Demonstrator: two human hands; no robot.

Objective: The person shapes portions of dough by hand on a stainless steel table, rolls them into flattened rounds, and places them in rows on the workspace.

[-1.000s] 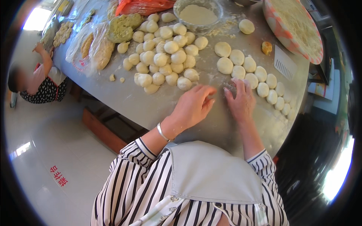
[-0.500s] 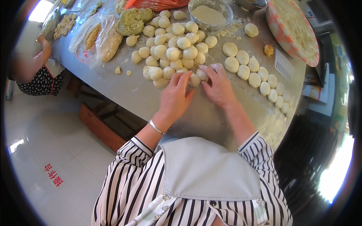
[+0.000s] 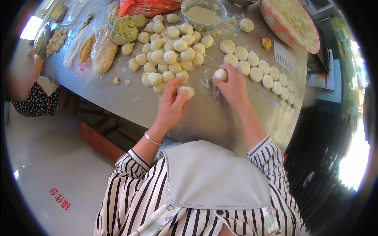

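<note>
Between the fingers and thumb of my left hand (image 3: 170, 103) is a pale dough ball (image 3: 186, 92), held just in front of the pile. My right hand (image 3: 233, 84) grips another dough ball (image 3: 221, 74) at its fingertips, close to the tabletop. A heap of dough balls (image 3: 170, 57) lies beyond my left hand, several of them stacked on others. Right of my right hand, flattened dough rounds (image 3: 256, 74) run in two rows toward the table's right edge.
Flour fills a clear bowl (image 3: 202, 15) at the back and a large red-and-white basin (image 3: 289, 27) at the right. A white slotted scraper (image 3: 284, 57) lies near the rounds. Green dough (image 3: 128, 28) and bagged dough (image 3: 103, 55) sit left. Another person (image 3: 33, 84) stands far left.
My hands have moved apart, each carrying a dough ball away from the pile's front right edge. The whole view has shifted slightly.
</note>
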